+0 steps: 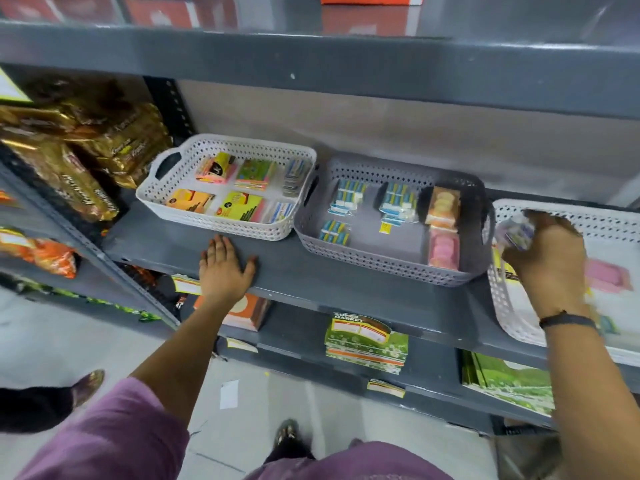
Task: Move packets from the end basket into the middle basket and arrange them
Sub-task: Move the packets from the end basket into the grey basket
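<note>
Grey shelf [311, 271] — three baskets [227, 188]

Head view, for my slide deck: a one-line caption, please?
Right hand lifts a packet from the end basket beside the grey middle basket; left hand rests on the shelf.

Grey metal shelves [346, 282] are backed by a pale panel [381, 126]. A light tiled floor [228, 431] is seen below, with a paper scrap [229, 394] lying on it.
</note>
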